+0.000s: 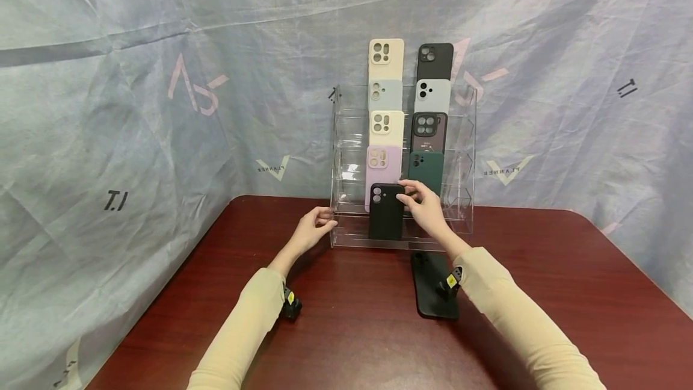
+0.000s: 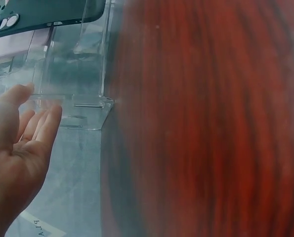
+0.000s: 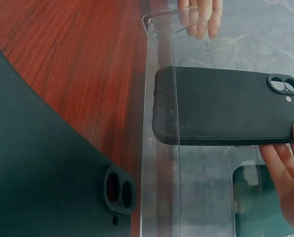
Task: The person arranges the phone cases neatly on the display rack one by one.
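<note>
In the head view my right hand pinches the upper right edge of a black phone case. The case stands upright in the lowest front tier of a clear acrylic display stand, left of the middle. The right wrist view shows the thumb on the back of the black case, near its camera cutout, with fingers behind. My left hand is at the stand's left side, fingertips at the lower front edge. Seen from the left wrist, its fingers are extended, thumb apart from them.
Behind are two columns of cases, including a lilac case, a green case, and cream ones. Another black case lies on the red-brown table under the right forearm. A grey printed cloth hangs behind.
</note>
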A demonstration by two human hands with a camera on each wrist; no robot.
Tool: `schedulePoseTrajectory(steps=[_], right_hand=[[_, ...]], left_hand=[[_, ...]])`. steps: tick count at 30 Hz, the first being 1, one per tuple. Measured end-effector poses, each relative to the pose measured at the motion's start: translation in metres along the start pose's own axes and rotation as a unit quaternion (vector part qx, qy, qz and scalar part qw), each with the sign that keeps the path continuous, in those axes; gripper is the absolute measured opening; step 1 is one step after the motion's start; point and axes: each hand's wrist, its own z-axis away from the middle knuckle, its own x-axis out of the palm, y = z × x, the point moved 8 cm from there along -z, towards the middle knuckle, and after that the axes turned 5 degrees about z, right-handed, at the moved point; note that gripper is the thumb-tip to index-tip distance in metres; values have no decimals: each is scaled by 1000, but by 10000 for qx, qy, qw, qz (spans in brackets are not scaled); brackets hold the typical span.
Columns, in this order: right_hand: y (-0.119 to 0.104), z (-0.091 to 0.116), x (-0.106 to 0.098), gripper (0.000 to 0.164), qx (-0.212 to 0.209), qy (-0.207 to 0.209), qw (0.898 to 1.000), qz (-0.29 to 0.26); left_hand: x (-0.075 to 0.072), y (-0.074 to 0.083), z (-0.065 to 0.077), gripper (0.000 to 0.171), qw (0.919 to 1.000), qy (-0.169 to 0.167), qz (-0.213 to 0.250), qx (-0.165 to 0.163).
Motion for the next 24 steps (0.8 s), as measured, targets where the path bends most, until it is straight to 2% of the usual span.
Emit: schedulePoseTrajectory(steps=[4, 8, 11, 15, 19, 24], right_hand=[[4, 0, 0, 40, -6, -37, 9998, 217], [-3, 6, -8, 44, -252, 255, 9980, 527], [-7, 13, -16, 42, -427, 480, 9967, 497], [-8, 22, -26, 37, -553, 566, 9957, 486], [-8, 32, -36, 35, -583, 501, 9957, 524], [-15, 48, -49, 35, -494, 225, 9957, 751]], left_hand=[[1, 1, -1, 41, 10000, -33, -36, -4], [1, 0, 0, 41, 9999, -54, -82, -60], [1, 1, 0, 41, 9999, -54, -126, -58], [0, 2, 1, 41, 9999, -17, -101, -40], [0, 2, 1, 40, 9999, -5, -141, -34], [2, 2, 1, 40, 9997, -52, -227, -27]])
